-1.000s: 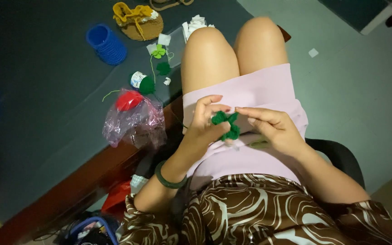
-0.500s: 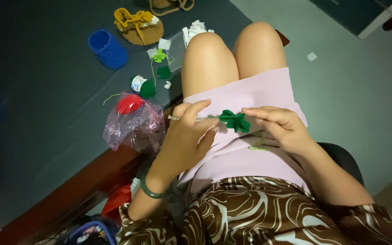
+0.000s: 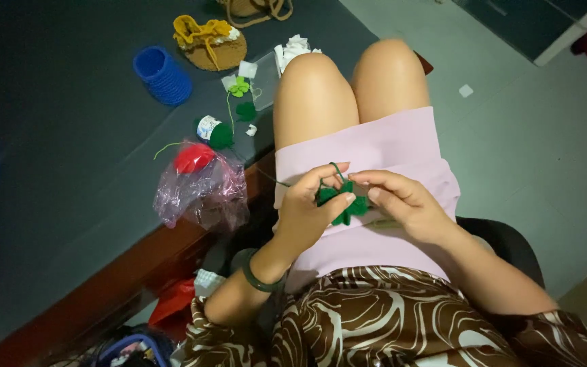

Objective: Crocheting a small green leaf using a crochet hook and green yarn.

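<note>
My left hand and my right hand meet over my lap, both pinching a small dark green crocheted piece with leaf-like lobes. A green yarn strand loops over my left forefinger and trails left toward a green yarn ball on the dark table. A slim hook seems to lie under my right fingers, mostly hidden. I wear a green bangle on my left wrist.
On the table lie a clear plastic bag with red yarn, a blue ribbed cup, a yellow-brown crocheted bag, small green crocheted leaves and white scraps. Grey floor lies to the right.
My left hand swung out to the left, drawing the yarn, then came back. Both hands now pinch the green piece together again, slightly lower on my lap.
</note>
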